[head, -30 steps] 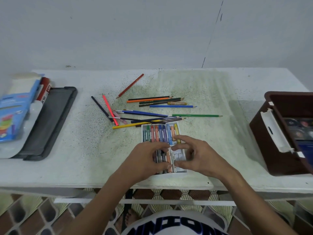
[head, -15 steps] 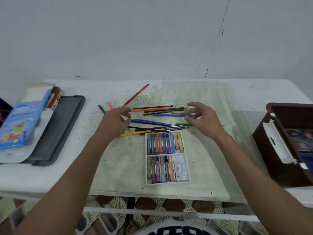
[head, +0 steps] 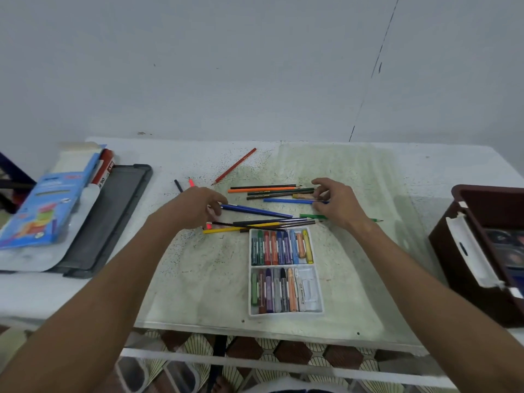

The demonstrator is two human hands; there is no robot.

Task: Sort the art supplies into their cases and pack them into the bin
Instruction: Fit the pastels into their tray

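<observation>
Coloured pencils (head: 263, 205), light, stiff, prone to rolling, lie scattered on the tabletop (head: 397, 177) beyond the crayon tray (head: 285, 269); left hand (head: 195, 207) and right hand (head: 337, 204) hover loosely curled, best gathering them mid-shaft.

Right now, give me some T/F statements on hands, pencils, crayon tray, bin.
1. Both hands are at the loose pencils: left hand, right hand. True.
2. The crayon tray sits inside the bin. False: it lies on the table, nearer the person than the pencils; the brown bin stands at the right edge.
3. The red pencil lies apart, behind the pile. True.
4. The tray's two rows are completely full. False: the near row has an empty slot at its right end.
</observation>
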